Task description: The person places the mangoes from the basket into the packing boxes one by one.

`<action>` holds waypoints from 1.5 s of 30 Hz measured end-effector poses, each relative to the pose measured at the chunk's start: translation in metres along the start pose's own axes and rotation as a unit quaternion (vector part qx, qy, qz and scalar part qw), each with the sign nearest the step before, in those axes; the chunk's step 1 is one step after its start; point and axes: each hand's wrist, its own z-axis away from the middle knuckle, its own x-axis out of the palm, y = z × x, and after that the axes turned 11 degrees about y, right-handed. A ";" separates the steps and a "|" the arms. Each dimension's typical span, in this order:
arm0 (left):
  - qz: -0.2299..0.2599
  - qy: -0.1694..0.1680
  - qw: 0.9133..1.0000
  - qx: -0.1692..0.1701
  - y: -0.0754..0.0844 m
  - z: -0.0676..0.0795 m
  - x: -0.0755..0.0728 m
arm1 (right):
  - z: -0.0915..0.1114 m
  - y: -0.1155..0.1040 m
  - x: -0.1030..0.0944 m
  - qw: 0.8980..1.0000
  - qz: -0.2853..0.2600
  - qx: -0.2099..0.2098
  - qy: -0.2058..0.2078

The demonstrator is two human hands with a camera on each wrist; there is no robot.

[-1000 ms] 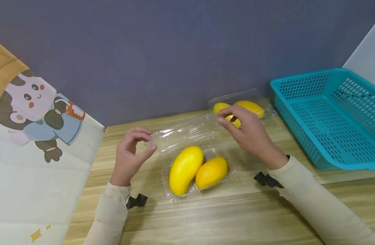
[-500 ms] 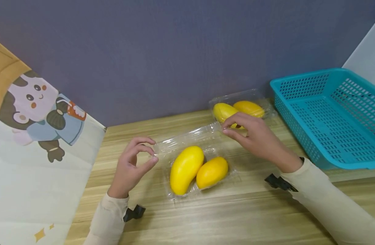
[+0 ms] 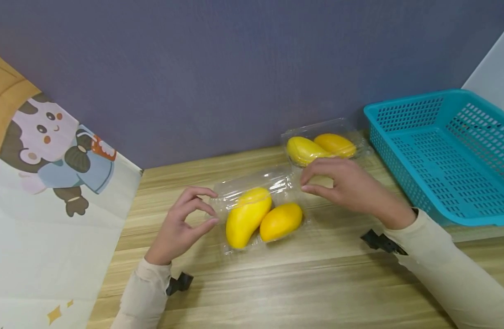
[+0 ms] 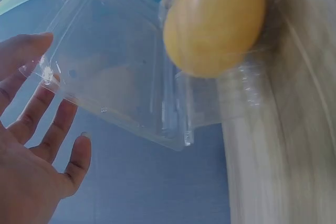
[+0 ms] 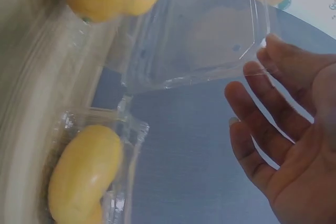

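Note:
A clear plastic clamshell box [image 3: 231,250] lies open on the table, holding a long yellow mango [image 3: 247,221] and a smaller, deeper yellow mango [image 3: 281,222]. Its hinged lid [image 3: 278,183] tilts up from the far side and overlaps the top of the long mango in the head view. My left hand [image 3: 179,226] pinches the lid's left corner between thumb and fingers, as the left wrist view shows. At the opposite corner, my right hand [image 3: 346,187] pinches the lid [image 5: 205,35] between thumb and forefinger, its other fingers loosely spread.
Behind my right hand, a second clear box [image 3: 350,125] with two mangoes [image 3: 304,151] stands against the blue-grey wall [image 3: 235,82]. To the right sits a turquoise plastic basket [image 3: 441,171]. A cartoon-printed cloth [image 3: 34,256] borders the wooden table [image 3: 276,292] on the left.
Both hands have brought the lid forward and down from behind the box, so it now overlaps the long mango. The right hand has shifted right and nearer, uncovering more of the rear mangoes.

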 end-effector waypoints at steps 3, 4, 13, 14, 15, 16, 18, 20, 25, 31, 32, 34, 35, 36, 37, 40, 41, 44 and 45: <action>-0.016 -0.006 1.000 -0.006 -0.007 0.002 0.001 | 0.001 0.002 0.004 0.999 0.015 0.009 -0.028; -0.021 -0.009 1.000 -0.009 -0.009 0.002 0.002 | 0.001 0.003 0.006 0.999 0.018 0.013 -0.036; -0.068 -0.039 0.997 -0.025 -0.018 0.003 0.004 | 0.002 0.009 0.017 0.998 0.022 0.019 -0.059; -0.079 -0.043 0.996 -0.022 -0.018 0.004 0.005 | 0.003 0.009 0.018 0.998 0.025 0.018 -0.062; -0.090 -0.048 0.995 -0.017 -0.017 0.004 0.005 | 0.003 0.010 0.018 0.997 0.026 0.018 -0.066; -0.101 -0.052 0.993 -0.012 -0.017 0.004 0.005 | 0.003 0.010 0.019 0.997 0.028 0.018 -0.069; -0.118 -0.060 0.991 0.000 -0.016 0.005 0.006 | 0.003 0.011 0.020 0.996 0.033 0.020 -0.075; -0.130 -0.065 0.989 0.009 -0.016 0.006 0.007 | 0.003 0.011 0.021 0.996 0.034 0.024 -0.084; -0.142 -0.075 0.987 0.025 -0.018 0.009 0.009 | 0.007 0.012 0.022 0.992 0.036 0.051 -0.106; -0.149 -0.094 0.984 0.025 -0.021 0.013 0.009 | 0.012 0.016 0.023 0.983 0.036 0.135 -0.118; -0.150 -0.096 0.984 0.024 -0.021 0.014 0.009 | 0.013 0.017 0.024 0.980 0.033 0.153 -0.125; -0.150 -0.098 0.983 0.024 -0.021 0.015 0.010 | 0.013 0.019 0.026 0.971 0.018 0.192 -0.143; -0.150 -0.098 0.984 0.022 -0.021 0.015 0.010 | 0.014 0.020 0.027 0.966 0.010 0.208 -0.154; -0.150 -0.097 0.984 0.021 -0.022 0.015 0.010 | 0.014 0.021 0.029 0.961 0.000 0.222 -0.167; -0.150 -0.096 0.984 0.020 -0.022 0.015 0.010 | 0.015 0.022 0.030 0.956 -0.008 0.233 -0.180; -0.144 -0.092 0.985 0.018 -0.022 0.016 0.011 | 0.017 0.025 0.032 0.942 -0.042 0.258 -0.211; -0.142 -0.091 0.985 0.018 -0.022 0.015 0.011 | 0.017 0.025 0.033 0.938 -0.054 0.264 -0.219; -0.140 -0.090 0.986 0.020 -0.022 0.015 0.012 | 0.019 0.026 0.035 0.922 -0.097 0.290 -0.238; -0.140 -0.091 0.986 0.020 -0.023 0.014 0.012 | 0.020 0.026 0.036 0.917 -0.109 0.297 -0.243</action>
